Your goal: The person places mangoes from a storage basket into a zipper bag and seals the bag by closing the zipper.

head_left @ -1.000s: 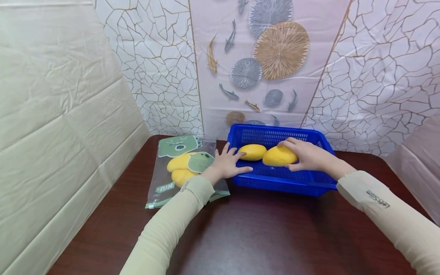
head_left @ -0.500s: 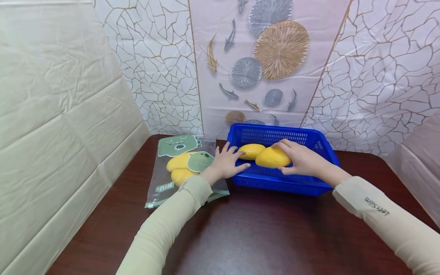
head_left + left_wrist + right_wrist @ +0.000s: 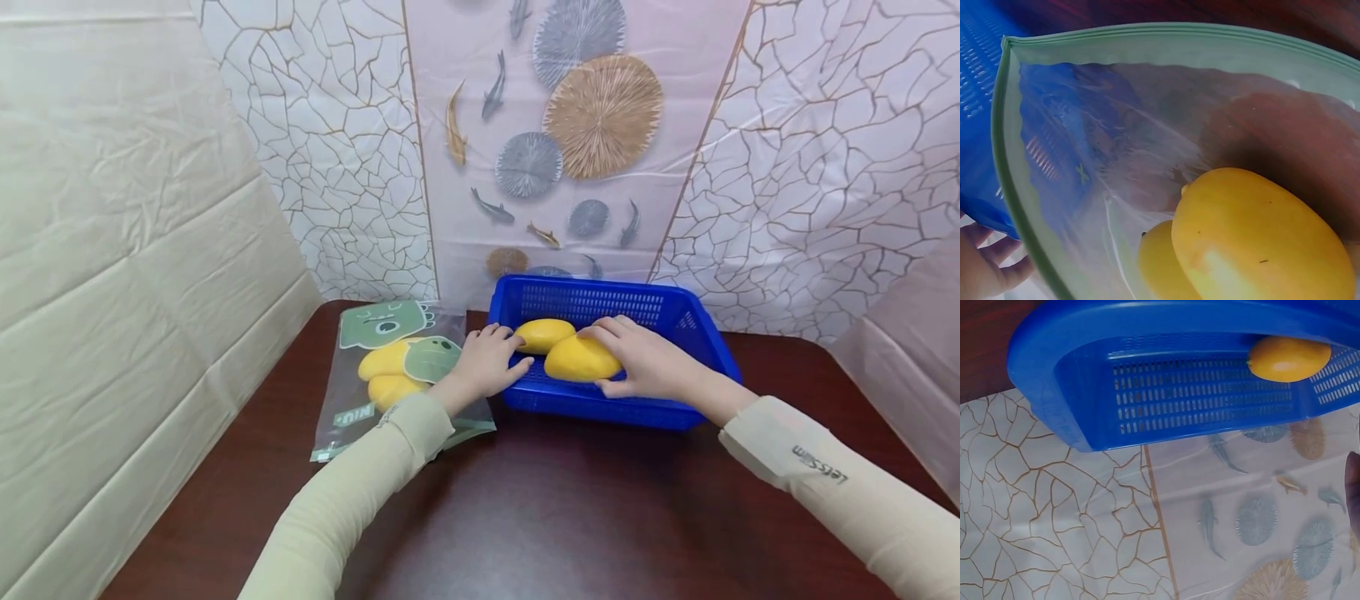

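Note:
In the head view my right hand (image 3: 637, 358) grips a yellow mango (image 3: 582, 358), thumb low and fingers over its top, above the blue plastic basket (image 3: 600, 407). A second mango (image 3: 545, 336) lies in the basket just behind it, partly overlapped. My left hand (image 3: 486, 362) reaches over the basket's left rim, its fingers relaxed and holding nothing. Under that forearm a clear zip bag (image 3: 337, 417) with green dinosaur print lies flat, holding two mangoes (image 3: 393, 392). The left wrist view shows the bag's green zip edge (image 3: 1179, 31) and a large mango (image 3: 1260, 237) close up.
Everything stands on a dark reddish-brown table (image 3: 570, 517). Behind the basket hangs a patterned cloth (image 3: 600, 192), and a pale fabric panel (image 3: 135, 317) rises on the left. Another panel (image 3: 900, 392) borders the right side.
My right hand has carried its mango leftward and a little nearer, now in front of the other mango. My left hand's fingers have drawn closer together. The head view has shifted slightly.

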The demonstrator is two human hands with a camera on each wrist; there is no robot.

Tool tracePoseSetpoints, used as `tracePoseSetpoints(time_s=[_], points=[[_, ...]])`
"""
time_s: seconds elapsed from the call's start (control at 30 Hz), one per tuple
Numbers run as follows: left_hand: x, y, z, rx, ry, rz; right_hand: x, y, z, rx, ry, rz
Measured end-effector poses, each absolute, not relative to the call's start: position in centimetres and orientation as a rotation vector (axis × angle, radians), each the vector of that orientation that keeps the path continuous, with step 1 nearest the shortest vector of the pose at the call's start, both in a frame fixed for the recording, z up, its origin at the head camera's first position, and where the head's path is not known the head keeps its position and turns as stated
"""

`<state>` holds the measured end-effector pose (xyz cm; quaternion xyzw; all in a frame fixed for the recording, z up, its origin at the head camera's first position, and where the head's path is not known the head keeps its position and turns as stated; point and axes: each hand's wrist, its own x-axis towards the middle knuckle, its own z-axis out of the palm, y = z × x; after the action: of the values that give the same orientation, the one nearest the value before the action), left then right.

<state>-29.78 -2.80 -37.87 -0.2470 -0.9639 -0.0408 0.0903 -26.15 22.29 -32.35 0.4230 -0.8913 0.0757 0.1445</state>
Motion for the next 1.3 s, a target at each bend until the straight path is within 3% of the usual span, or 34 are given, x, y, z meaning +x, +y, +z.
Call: tracePoseSetpoints(time_s=[0.6, 1.3], points=[[-28.2, -2.0, -36.5, -0.846, -2.727, -0.043, -23.9, 22.0, -32.9, 1.137, -2.488, 0.286], [-26.0, -4.9, -36.1, -0.998, -2.485, -0.021, -21.0, 20.3, -34.0, 1.168, -2.405, 0.357]])
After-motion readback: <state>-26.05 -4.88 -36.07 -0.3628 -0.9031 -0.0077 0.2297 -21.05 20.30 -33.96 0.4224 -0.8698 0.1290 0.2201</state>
